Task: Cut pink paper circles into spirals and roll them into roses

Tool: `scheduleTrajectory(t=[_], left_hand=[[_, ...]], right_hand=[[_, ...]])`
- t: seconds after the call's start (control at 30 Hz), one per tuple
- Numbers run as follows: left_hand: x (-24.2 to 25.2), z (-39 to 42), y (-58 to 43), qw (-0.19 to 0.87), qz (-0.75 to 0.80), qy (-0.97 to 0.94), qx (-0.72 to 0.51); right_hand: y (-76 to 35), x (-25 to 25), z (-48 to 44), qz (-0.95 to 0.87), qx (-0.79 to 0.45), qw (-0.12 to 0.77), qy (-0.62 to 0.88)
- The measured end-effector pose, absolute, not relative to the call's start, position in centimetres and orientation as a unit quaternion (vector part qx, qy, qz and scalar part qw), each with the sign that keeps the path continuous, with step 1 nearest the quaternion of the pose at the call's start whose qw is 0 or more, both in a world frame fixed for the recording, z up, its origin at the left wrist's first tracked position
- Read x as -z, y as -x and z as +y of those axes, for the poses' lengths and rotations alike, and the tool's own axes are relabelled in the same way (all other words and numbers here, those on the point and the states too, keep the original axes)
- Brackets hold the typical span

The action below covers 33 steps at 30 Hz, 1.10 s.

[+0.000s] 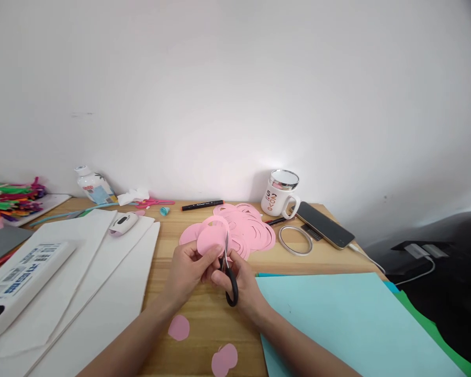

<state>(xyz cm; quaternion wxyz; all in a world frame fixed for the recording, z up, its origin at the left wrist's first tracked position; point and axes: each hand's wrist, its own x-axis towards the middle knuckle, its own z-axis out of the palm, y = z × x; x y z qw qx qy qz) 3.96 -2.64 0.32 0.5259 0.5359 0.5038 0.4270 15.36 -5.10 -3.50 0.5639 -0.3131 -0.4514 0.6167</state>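
Observation:
Pinched in my left hand (188, 272) is a round piece of pink paper (208, 239), held up over the desk. My right hand (241, 285) grips black-handled scissors (231, 287), their blades pointing up along the paper's right edge. A thin curved strip of the same pink stands at the top of the piece. Behind both hands lies a heap of pink paper cutouts and scraps (255, 228). Closer to me, loose pink paper pieces (179, 328) rest on the wood. Some fingers of each hand are hidden behind the paper and scissors.
Light blue paper (337, 309) lies at right, white sheets (133, 283) at left. Along the back are a white mug (275, 201), a phone (325, 224), a ring-shaped roll (310, 243), a black marker (202, 206), pink scissors (155, 202) and a tilted bottle (94, 187).

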Motion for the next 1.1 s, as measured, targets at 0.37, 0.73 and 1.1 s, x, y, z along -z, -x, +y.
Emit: scheduleTrajectory(t=[0.37, 0.73, 1.1], left_hand=[[1.3, -1.9, -3.2, 0.564, 0.466, -0.511, -0.452], [1.7, -1.7, -2.5, 0.556, 0.454, -0.529, -0.453], [1.5, -1.7, -2.3, 0.554, 0.454, -0.530, -0.453]], right_hand=[[-15.4, 4.3, -4.8, -0.436, -0.654, 0.540, 0.301], [-15.3, 4.8, -4.9, -0.445, -0.652, 0.524, 0.320], [-15.4, 5.3, -5.0, -0.454, -0.626, 0.516, 0.368]])
